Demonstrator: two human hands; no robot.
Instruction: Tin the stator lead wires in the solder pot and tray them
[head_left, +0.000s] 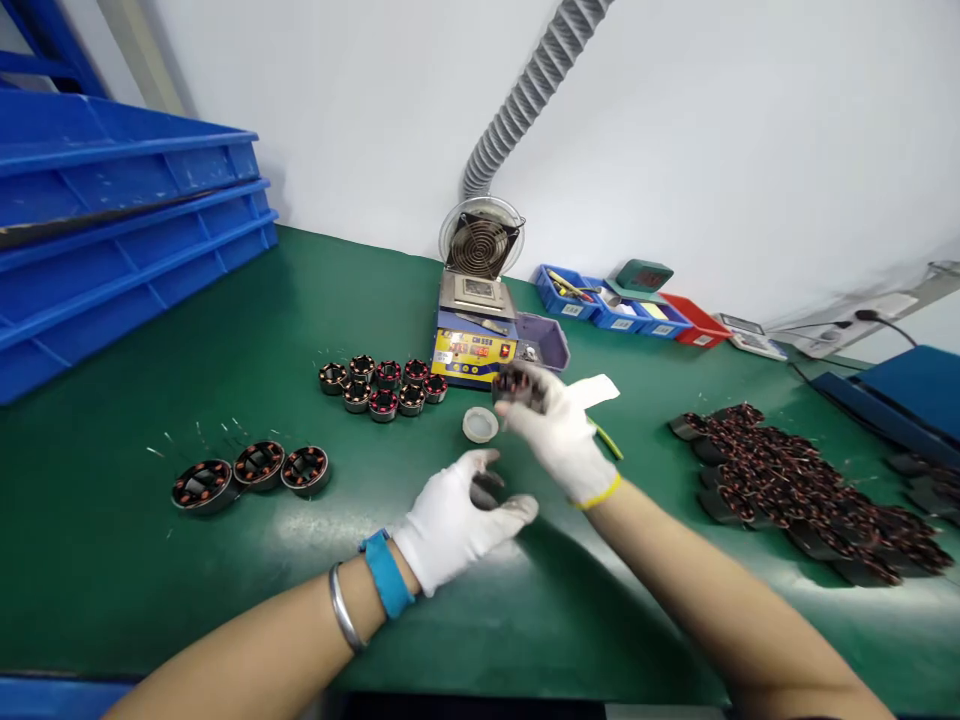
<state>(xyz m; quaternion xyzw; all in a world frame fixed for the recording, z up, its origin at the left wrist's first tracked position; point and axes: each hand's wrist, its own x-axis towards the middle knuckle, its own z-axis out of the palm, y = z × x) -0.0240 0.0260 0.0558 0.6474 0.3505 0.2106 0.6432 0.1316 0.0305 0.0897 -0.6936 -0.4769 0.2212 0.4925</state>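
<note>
My right hand [555, 430], in a white glove with a yellow cuff, grips a wound motor stator [514, 384] that is blurred by motion. It holds the stator in front of a blue and yellow soldering machine [474, 345] with a lit red display. My left hand [461, 525], also gloved, is lower and nearer to me, its thumb and fingers curved apart. A dark grey patch shows between those fingers; I cannot tell whether it is soiled glove. Just beyond sits a small round white dish [480, 425]. Several small stators [383, 404] stand left of the machine.
Three larger stators [259, 464] stand at left, and a big group of stators [810, 490] at right. Blue crates [135, 240] are stacked far left. Small blue bins [566, 292] and a red bin [694, 322] line the wall. A grey hose [532, 90] hangs above the machine.
</note>
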